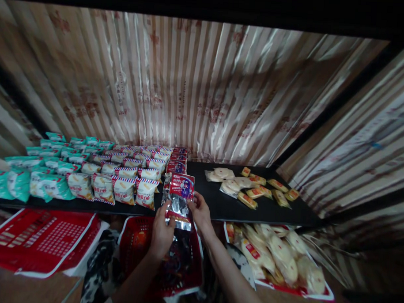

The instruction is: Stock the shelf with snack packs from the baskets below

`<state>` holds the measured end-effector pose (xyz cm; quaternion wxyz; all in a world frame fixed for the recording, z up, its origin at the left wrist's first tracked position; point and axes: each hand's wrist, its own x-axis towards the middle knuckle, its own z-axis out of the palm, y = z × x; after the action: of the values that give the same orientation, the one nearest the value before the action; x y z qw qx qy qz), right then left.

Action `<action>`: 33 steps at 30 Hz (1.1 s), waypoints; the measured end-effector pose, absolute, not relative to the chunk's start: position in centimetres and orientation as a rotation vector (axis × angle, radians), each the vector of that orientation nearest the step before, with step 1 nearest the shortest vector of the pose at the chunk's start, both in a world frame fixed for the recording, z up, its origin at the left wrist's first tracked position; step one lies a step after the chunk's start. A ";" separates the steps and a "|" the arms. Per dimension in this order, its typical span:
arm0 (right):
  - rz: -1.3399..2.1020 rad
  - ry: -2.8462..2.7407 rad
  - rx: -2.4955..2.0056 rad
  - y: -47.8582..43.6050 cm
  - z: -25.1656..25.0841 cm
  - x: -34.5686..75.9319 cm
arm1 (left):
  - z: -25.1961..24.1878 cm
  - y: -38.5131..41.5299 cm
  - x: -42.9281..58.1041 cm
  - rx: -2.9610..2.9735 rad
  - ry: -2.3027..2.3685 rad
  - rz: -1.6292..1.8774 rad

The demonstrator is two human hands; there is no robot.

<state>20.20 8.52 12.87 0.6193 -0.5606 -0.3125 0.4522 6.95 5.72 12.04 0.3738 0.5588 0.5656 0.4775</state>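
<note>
Both my hands hold a red and silver snack packet (179,198) at the front edge of a black shelf (220,203). My left hand (162,232) grips its lower silver end from below. My right hand (200,212) pinches its right side. The packet stands just in front of a short column of matching red packets (178,160) laid on the shelf. Below my hands is a red basket (171,261) with dark packets in it.
Rows of white and yellow snack bags (124,177) and teal bags (38,172) fill the shelf's left half. Pale round cakes and yellow packets (250,186) lie on the right. Another red basket (43,241) sits at the lower left. A tray of cakes (281,256) sits at the lower right. Striped foil lines the back.
</note>
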 end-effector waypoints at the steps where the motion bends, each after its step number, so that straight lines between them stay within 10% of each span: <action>1: 1.011 -0.759 -1.321 9.4 12.5 20.2 | 12.0 6.4 7.0 1.468 1.471 1.216; 33: 0.341 -1.451 -1.862 11.3 10.9 18.2 | 8.9 9.1 6.9 1.909 1.773 1.102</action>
<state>18.21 11.29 10.94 0.3693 -0.7256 -0.5653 0.1330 6.85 9.13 8.90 0.1557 0.6667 0.6190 0.3848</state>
